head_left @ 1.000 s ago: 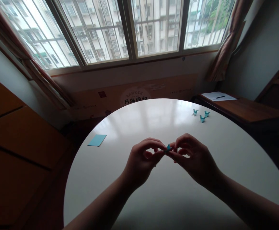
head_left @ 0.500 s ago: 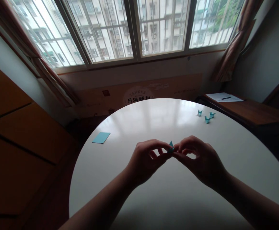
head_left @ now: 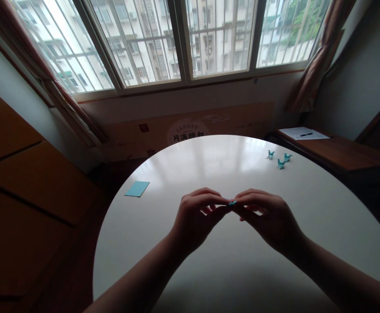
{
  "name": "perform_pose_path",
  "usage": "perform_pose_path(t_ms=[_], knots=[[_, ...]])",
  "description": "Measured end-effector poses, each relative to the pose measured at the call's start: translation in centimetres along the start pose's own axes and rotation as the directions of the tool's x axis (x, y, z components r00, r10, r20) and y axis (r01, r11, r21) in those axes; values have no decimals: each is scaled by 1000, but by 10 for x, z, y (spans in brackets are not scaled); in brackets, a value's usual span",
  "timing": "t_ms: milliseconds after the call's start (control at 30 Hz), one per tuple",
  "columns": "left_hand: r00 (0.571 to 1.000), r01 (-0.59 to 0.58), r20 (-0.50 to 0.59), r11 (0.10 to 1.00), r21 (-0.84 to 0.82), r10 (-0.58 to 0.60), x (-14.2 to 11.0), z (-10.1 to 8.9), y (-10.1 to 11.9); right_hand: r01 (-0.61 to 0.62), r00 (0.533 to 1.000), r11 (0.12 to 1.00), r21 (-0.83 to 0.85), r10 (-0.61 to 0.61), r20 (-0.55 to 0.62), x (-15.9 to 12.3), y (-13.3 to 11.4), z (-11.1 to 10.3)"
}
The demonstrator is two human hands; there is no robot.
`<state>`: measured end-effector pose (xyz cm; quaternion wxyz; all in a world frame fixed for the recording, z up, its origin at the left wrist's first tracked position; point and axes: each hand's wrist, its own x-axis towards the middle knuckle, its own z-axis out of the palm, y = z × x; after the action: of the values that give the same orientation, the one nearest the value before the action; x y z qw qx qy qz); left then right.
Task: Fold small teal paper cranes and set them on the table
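Observation:
Between my two hands, over the middle of the white table, is a small folded piece of teal origami paper [head_left: 232, 203]. My left hand [head_left: 200, 211] pinches it from the left with thumb and index finger. From the right, my right hand [head_left: 265, 213] pinches it the same way, and the fingertips of both hands nearly meet. Most of the paper is hidden by the fingers; only a thin sliver shows, so its exact shape cannot be made out.
The round white table [head_left: 190, 174] carries a stack of light-blue square paper [head_left: 137, 188] at the left. Three folded teal paper cranes [head_left: 281, 163] stand at the far right. Beyond is a wooden side table [head_left: 349, 150] with a white sheet [head_left: 302, 133] and a pen [head_left: 306, 134].
The pointed tip that stood up above my fingers no longer shows; the paper now looks flat. The fingers of my right hand have straightened and press closer to the left ones.

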<state>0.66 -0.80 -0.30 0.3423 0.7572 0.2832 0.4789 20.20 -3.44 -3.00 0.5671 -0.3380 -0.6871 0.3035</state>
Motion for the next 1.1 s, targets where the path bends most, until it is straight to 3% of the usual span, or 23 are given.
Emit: perform_pose_path(t_ms=[200, 333, 500, 700, 867, 1100], knots=[[998, 56, -27, 998, 18, -56, 0, 1, -1, -14, 1000, 999, -42, 13, -20, 0, -1, 2], [987, 157, -30, 985, -76, -160, 1, 3, -2, -52, 998, 999, -15, 52, -25, 0, -1, 2], [929, 369, 59, 897, -244, -366, 2, 4, -5, -196, 980, 974, 116, 199, -10, 0, 1, 3], [856, 514, 133, 795, -323, -499, 3, 9, -5, -422, 906, 864, 275, 416, 81, 1, 1, 4], [841, 541, 133, 816, -204, -525, 3, 10, -6, -498, 859, 785, 369, 505, 86, 0, 4, 6], [856, 515, 85, 826, -228, -511, 3, 11, -6, -472, 880, 844, 255, 471, 69, 1, 2, 7]])
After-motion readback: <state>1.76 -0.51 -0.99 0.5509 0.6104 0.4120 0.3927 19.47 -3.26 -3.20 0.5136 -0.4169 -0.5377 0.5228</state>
